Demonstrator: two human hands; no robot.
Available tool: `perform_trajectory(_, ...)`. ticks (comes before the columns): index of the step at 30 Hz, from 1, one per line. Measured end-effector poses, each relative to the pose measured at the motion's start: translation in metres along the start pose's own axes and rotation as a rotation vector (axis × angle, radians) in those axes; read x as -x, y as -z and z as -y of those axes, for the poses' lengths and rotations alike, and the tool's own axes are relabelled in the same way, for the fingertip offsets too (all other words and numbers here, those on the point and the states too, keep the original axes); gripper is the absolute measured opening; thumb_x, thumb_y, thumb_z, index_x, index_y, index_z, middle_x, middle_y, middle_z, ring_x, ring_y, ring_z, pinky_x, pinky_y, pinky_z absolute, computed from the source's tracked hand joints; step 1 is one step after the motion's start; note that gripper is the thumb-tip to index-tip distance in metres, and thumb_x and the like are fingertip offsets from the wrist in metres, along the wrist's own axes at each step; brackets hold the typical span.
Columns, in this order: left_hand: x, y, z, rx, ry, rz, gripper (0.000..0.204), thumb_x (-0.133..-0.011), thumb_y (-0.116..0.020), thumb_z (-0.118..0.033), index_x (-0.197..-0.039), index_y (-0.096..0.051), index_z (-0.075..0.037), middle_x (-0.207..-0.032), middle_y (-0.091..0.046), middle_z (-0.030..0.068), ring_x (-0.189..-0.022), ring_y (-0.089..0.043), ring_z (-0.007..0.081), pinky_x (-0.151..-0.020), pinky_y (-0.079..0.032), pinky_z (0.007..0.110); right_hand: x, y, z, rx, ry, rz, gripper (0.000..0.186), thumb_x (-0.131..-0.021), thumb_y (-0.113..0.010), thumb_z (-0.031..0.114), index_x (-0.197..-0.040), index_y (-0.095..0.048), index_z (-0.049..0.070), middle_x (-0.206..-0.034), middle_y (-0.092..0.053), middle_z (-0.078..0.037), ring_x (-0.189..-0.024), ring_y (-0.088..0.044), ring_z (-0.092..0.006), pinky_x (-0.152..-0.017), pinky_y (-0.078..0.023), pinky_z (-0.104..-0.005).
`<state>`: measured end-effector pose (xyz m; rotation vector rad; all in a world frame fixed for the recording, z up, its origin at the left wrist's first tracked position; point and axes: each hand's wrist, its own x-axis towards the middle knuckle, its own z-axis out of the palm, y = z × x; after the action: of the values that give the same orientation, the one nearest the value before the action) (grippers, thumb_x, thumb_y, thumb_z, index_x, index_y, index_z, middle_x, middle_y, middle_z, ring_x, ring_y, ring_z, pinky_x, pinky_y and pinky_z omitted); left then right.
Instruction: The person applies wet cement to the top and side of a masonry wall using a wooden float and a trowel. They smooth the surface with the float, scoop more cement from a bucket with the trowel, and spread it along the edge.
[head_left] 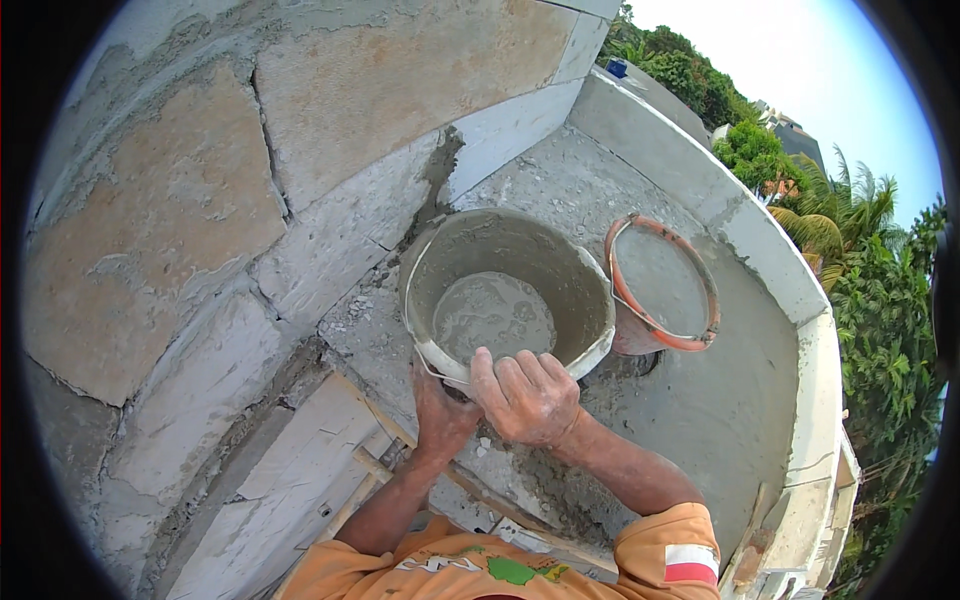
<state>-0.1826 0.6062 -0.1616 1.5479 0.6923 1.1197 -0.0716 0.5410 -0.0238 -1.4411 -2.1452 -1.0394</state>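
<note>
A large grey bucket (505,315) with a little wet mortar at its bottom is in front of me. My right hand (525,398) has its fingers curled over the bucket's near rim. My left hand (440,408) is under the near left side of the same bucket, with its fingers partly hidden behind it. Just right of it stands an orange-rimmed bucket (662,285), full almost to the top with grey slurry.
Rough block wall (160,230) rises on the left. A curved low parapet (760,250) borders the mortar-covered ledge (740,420) on the right, with trees (860,300) beyond. Wooden battens (500,495) lie below the ledge, near my forearms.
</note>
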Motion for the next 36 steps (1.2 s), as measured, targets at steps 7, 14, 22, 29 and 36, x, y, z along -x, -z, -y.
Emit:
perform_trajectory(7, 0.012, 0.043, 0.020, -0.732, -0.196, -0.014, 0.107, -0.071, -0.077, -0.060, -0.141, -0.036, 0.010, -0.148, -0.032, 0.0321, -0.142, -0.025, 0.0471, -0.112, -0.013, 0.066, -0.030, -0.013, -0.041, 0.052, -0.015, -0.109, 0.029, -0.071, -0.074, 0.014, -0.094, -0.065, -0.002, -0.062, -0.044, 0.000, -0.052, -0.047, -0.0116, -0.043, -0.034, -0.0259)
perform_trajectory(14, 0.011, 0.036, 0.026, -0.783, -0.244, -0.034, 0.102, -0.073, -0.073, -0.062, -0.140, -0.039, 0.007, -0.147, -0.038, 0.0284, -0.141, -0.029, 0.0446, -0.112, -0.013, 0.066, -0.060, -0.033, -0.101, 0.054, -0.046, -0.171, 0.032, -0.074, -0.082, 0.026, -0.077, -0.058, 0.005, -0.062, -0.046, -0.002, -0.050, -0.048, -0.0139, -0.042, -0.038, -0.0285)
perform_trajectory(22, 0.011, 0.044, 0.032, -0.802, -0.207, 0.009, 0.102, -0.076, -0.066, -0.069, -0.140, -0.041, 0.007, -0.148, -0.036, 0.0286, -0.142, -0.027, 0.0448, -0.112, -0.013, 0.066, -0.100, -0.032, -0.165, 0.223, -0.242, -0.224, 0.032, -0.081, -0.078, 0.033, -0.076, -0.059, 0.008, -0.063, -0.050, -0.003, -0.052, -0.054, -0.0164, -0.047, -0.043, -0.0299)
perform_trajectory(29, 0.007, 0.045, 0.030, -0.794, -0.207, 0.044, 0.100, -0.080, -0.057, -0.074, -0.142, -0.042, 0.003, -0.147, -0.037, 0.0300, -0.141, -0.029, 0.0469, -0.110, -0.013, 0.068, -0.125, -0.039, -0.280, 0.252, -0.630, -0.071, 0.053, -0.083, -0.069, 0.055, -0.083, -0.068, 0.002, -0.078, -0.070, -0.014, -0.070, -0.068, -0.0297, -0.065, -0.052, -0.0432)
perform_trajectory(36, 0.009, 0.045, 0.032, -0.800, -0.174, 0.072, 0.097, -0.082, -0.056, -0.072, -0.145, -0.039, -0.001, -0.147, -0.037, 0.0300, -0.140, -0.029, 0.0478, -0.111, -0.012, 0.068, -0.093, -0.070, -0.415, 0.344, -0.977, 0.083, 0.063, -0.084, -0.061, 0.065, -0.092, -0.071, 0.004, -0.087, -0.070, -0.021, -0.086, -0.067, -0.0376, -0.079, -0.050, -0.0480)
